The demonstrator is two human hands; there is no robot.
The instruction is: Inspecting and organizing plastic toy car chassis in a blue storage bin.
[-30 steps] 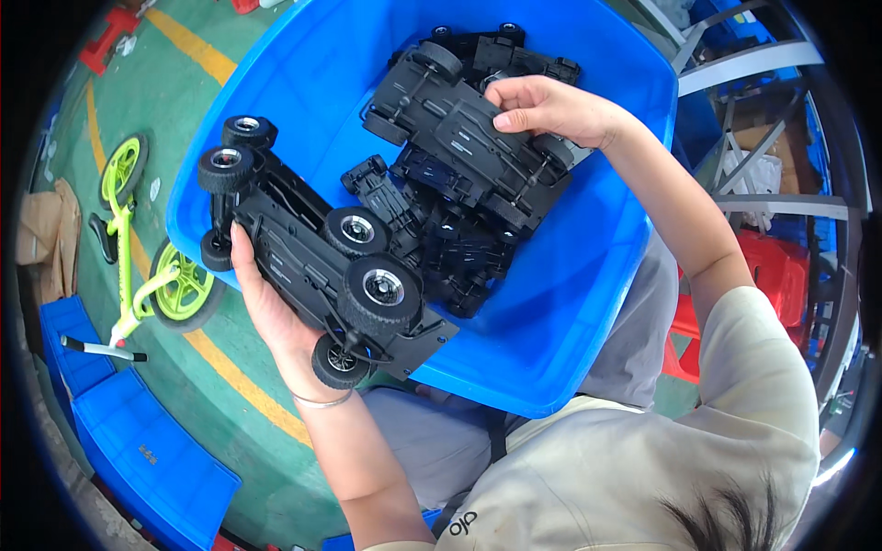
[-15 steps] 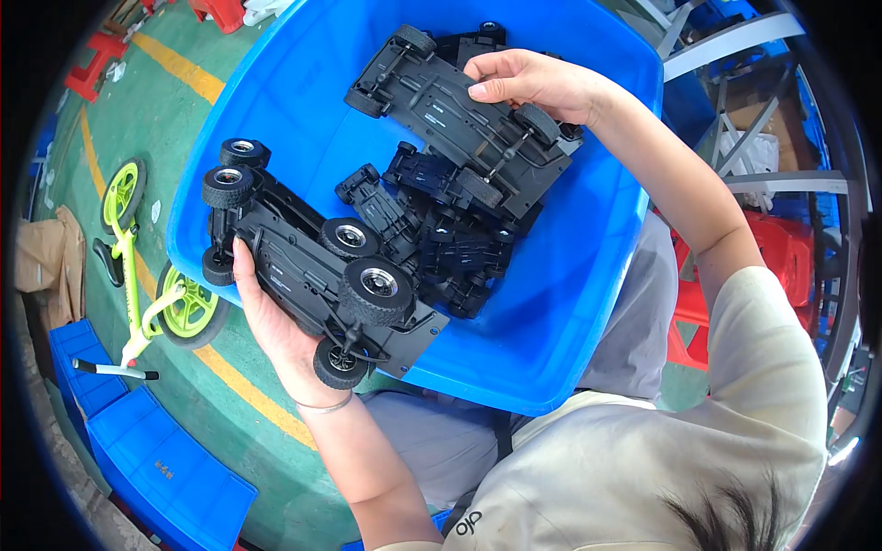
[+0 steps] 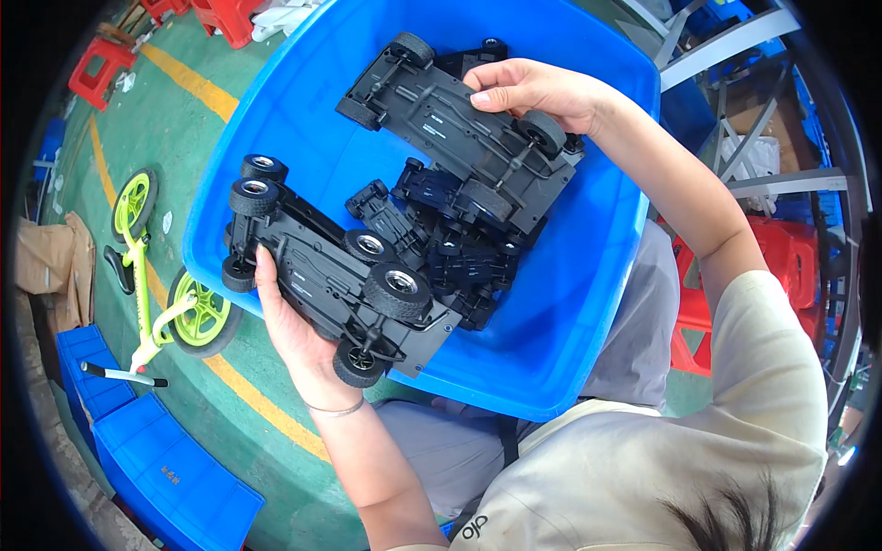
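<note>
My left hand [image 3: 303,344] is closed around a black toy car chassis [image 3: 312,271] by its near side, over the left edge of the bin. More silver-hubbed wheels show behind it, apparently from a second chassis held together with it. My right hand [image 3: 547,92] grips another black car chassis [image 3: 450,119] by its top edge, thumb on the flat underside. That chassis is tilted above the far right part of the blue bin [image 3: 560,367]. Below, several smaller black chassis [image 3: 469,266] lie in a pile in the bin, partly covered by the held ones.
The bin rests against my legs. A lime-green balance bike [image 3: 142,285] is on the green floor to the left, near blue crates [image 3: 175,459]. Red stools [image 3: 101,73] stand at the far left, and another red stool [image 3: 772,266] at the right beside a metal frame [image 3: 781,184].
The bin and floor things at left sit slightly further right and lower in view, the left-held chassis shifting along with them. Both hands keep their grips.
</note>
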